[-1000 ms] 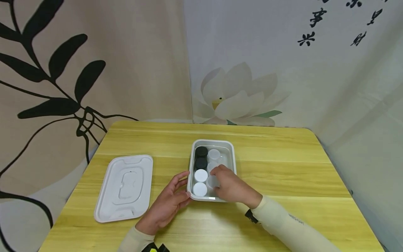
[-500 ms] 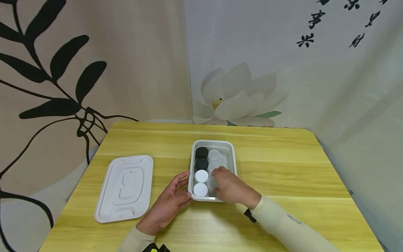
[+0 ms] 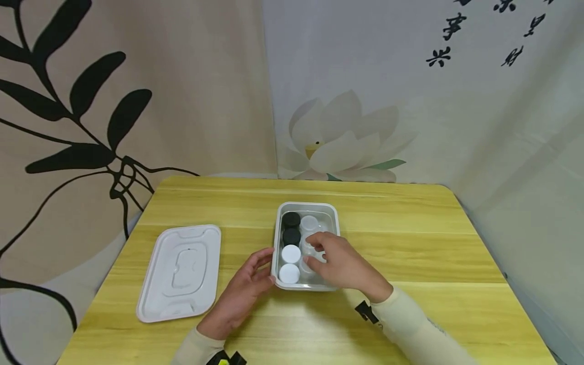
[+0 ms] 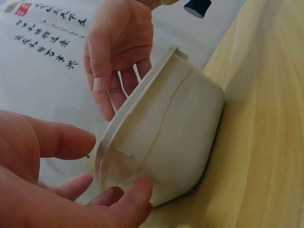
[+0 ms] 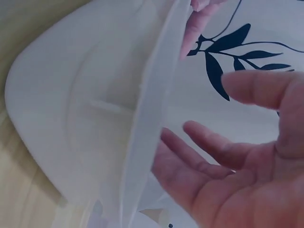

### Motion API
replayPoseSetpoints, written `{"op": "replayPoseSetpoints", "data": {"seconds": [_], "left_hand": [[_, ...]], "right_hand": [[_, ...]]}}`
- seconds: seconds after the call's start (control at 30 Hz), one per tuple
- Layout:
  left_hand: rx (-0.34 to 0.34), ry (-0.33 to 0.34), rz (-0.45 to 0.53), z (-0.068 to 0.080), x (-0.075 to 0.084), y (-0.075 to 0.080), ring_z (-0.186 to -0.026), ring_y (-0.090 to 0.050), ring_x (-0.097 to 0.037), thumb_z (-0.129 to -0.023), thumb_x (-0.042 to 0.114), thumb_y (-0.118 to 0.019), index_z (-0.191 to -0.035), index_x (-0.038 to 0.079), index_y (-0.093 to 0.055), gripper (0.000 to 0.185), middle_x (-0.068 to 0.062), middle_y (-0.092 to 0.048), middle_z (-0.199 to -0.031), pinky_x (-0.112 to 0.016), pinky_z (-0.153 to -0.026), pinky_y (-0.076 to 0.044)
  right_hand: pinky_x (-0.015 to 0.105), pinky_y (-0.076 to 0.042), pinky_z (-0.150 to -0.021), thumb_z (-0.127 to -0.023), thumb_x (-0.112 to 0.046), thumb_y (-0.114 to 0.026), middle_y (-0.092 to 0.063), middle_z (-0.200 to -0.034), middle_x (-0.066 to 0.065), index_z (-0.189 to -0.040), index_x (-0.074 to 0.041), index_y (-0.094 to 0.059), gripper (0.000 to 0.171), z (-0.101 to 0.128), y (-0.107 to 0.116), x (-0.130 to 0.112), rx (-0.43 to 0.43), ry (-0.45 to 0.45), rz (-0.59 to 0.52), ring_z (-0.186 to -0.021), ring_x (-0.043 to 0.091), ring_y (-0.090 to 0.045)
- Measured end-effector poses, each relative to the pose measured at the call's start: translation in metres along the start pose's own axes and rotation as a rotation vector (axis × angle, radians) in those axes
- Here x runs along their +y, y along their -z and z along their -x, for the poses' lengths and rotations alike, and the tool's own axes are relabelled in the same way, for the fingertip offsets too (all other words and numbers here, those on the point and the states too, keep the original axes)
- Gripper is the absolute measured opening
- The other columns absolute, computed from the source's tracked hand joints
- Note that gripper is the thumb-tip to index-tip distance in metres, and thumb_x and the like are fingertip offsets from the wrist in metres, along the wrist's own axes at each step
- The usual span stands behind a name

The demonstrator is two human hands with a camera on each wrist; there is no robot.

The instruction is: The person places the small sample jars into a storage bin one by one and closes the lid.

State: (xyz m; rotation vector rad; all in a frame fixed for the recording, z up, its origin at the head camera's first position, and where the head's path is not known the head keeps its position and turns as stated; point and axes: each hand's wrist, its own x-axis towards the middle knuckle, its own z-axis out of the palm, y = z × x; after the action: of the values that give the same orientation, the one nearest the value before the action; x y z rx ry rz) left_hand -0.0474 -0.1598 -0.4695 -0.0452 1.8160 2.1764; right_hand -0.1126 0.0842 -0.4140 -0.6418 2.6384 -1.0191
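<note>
White tub point(image 3: 338, 223) steadied by left hand point(image 3: 242, 294), fingers straight | right hand point(image 3: 339, 263) loosely spread over clear jars point(image 3: 310, 223) | step: arranging | next: likely pinch one jar.

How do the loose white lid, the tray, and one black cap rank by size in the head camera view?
1. Loose white lid, lying flat on the table's left side, looks largest.
2. Tray, somewhat smaller in outline; it lies a little farther off, so the gap is unsure.
3. Black cap inside the tray, far smaller.

White lid point(image 3: 180, 272) on wooden table point(image 3: 410, 243)
</note>
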Motion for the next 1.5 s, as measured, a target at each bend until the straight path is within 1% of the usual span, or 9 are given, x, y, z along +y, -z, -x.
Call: {"op": "replayPoseSetpoints", "data": {"seconds": [0.3, 0.47, 0.7, 0.87, 0.97, 1.07, 1.2, 1.3, 1.5], "left_hand": [[0.169, -0.034, -0.087, 0.008, 0.010, 0.008, -0.148, -0.044, -0.037, -0.103, 0.000, -0.057, -0.157, -0.003, -0.037, 0.058, -0.027, -0.043, -0.158, -0.013, -0.101, -0.048], [0.232, -0.011, -0.063, 0.023, 0.019, 0.028, -0.136, -0.054, -0.022, -0.104, 0.001, -0.058, -0.157, -0.005, -0.037, 0.057, -0.024, -0.044, -0.153, -0.016, -0.101, -0.051], [0.353, 0.096, -0.073, 0.055, 0.025, 0.070, -0.113, -0.062, 0.001, -0.108, 0.006, -0.056, -0.158, -0.006, -0.032, 0.057, -0.005, -0.053, -0.137, -0.015, -0.096, -0.054], [0.445, 0.197, -0.169, 0.073, 0.024, 0.116, -0.104, -0.061, 0.010, -0.111, 0.014, -0.054, -0.163, -0.005, -0.026, 0.062, 0.016, -0.058, -0.121, -0.011, -0.092, -0.053], [0.509, 0.294, -0.263, 0.083, 0.023, 0.142, -0.099, -0.058, 0.014, -0.113, 0.024, -0.049, -0.166, -0.002, -0.022, 0.065, 0.007, -0.059, -0.135, -0.009, -0.088, -0.052], [0.628, 0.395, -0.407, 0.090, 0.020, 0.160, -0.109, -0.064, -0.002, -0.113, 0.033, -0.046, -0.166, 0.000, -0.025, 0.066, -0.015, -0.051, -0.153, -0.015, -0.083, -0.056], [0.792, 0.495, -0.594, 0.096, 0.010, 0.176, -0.132, -0.053, -0.042, -0.113, 0.034, -0.041, -0.164, -0.004, -0.029, 0.064, -0.031, -0.043, -0.156, -0.046, -0.098, -0.055], [0.814, 0.534, -0.659, 0.099, 0.003, 0.187, -0.141, -0.042, -0.050, -0.112, 0.032, -0.038, -0.162, -0.007, -0.028, 0.064, -0.034, -0.041, -0.156, -0.063, -0.111, -0.041], [0.782, 0.521, -0.726, 0.100, -0.004, 0.202, -0.148, -0.033, -0.054, -0.112, 0.031, -0.036, -0.160, -0.007, -0.034, 0.061, -0.034, -0.039, -0.160, -0.066, -0.119, -0.032]], "right_hand": [[0.040, -0.060, -0.099, -0.103, -0.017, -0.067, -0.071, -0.126, 0.014, -0.139, -0.002, -0.062, 0.039, 0.001, -0.011, -0.016, 0.077, 0.082, -0.289, -0.113, 0.025, -0.071], [0.030, -0.058, -0.100, -0.104, -0.013, -0.064, -0.070, -0.132, 0.017, -0.143, 0.000, -0.058, 0.041, -0.003, -0.029, -0.039, 0.015, 0.095, -0.498, -0.120, 0.030, -0.069], [0.018, -0.054, -0.094, -0.104, -0.012, -0.065, -0.068, -0.134, 0.014, -0.143, 0.001, -0.057, 0.042, -0.011, -0.080, -0.080, -0.104, 0.010, -0.781, -0.125, 0.029, -0.066], [0.015, -0.051, -0.088, -0.099, -0.006, -0.067, -0.068, -0.127, 0.008, -0.139, 0.001, -0.060, 0.041, -0.013, -0.117, -0.095, -0.112, -0.065, -0.845, -0.114, 0.016, -0.065], [0.016, -0.051, -0.089, -0.097, -0.006, -0.066, -0.066, -0.129, 0.009, -0.139, 0.003, -0.059, 0.044, -0.014, -0.134, -0.097, -0.131, -0.101, -0.832, -0.113, 0.013, -0.063], [0.018, -0.050, -0.092, -0.095, -0.007, -0.067, -0.064, -0.130, 0.011, -0.141, 0.006, -0.057, 0.048, -0.015, -0.145, -0.095, -0.144, -0.141, -0.818, -0.113, 0.013, -0.061], [0.024, -0.052, -0.095, -0.095, -0.006, -0.069, -0.062, -0.127, 0.013, -0.142, 0.009, -0.054, 0.052, -0.017, -0.154, -0.089, -0.132, -0.191, -0.811, -0.111, 0.014, -0.059], [0.028, -0.054, -0.094, -0.095, -0.006, -0.070, -0.062, -0.125, 0.014, -0.143, 0.011, -0.053, 0.053, -0.018, -0.158, -0.085, -0.131, -0.218, -0.804, -0.109, 0.014, -0.060], [0.029, -0.056, -0.091, -0.095, -0.006, -0.070, -0.065, -0.121, 0.013, -0.141, 0.011, -0.054, 0.051, -0.023, -0.163, -0.080, -0.140, -0.247, -0.809, -0.104, 0.014, -0.061]]}}
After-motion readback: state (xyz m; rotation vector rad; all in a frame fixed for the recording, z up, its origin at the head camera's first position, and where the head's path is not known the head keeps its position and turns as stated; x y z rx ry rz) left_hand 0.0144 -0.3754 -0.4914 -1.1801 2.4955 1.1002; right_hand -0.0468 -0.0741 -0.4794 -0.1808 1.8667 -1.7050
